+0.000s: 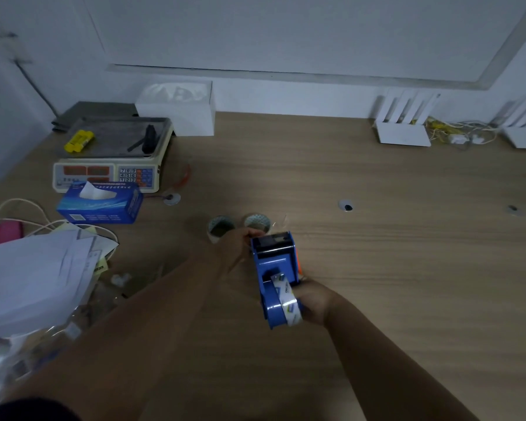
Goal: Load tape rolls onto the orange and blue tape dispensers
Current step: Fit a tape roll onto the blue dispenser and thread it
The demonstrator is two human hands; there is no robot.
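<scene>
The head view shows both hands out over the wooden desk. The right hand is wrapped around the near end of the blue tape dispenser, likely to keep it steady. The left hand reaches to the far end of it, by the dark cutter part; it looks like it pinches something there, maybe the loose tape end, but I cannot tell for sure. A tape roll already sits on the blue wheel. It is clear with a printed core. A bit of orange peeks out on the right side; it may be the orange dispenser. Just past the hands, two more tape rolls lie flat on the desk. Far left are a blue tissue box and a scale.
</scene>
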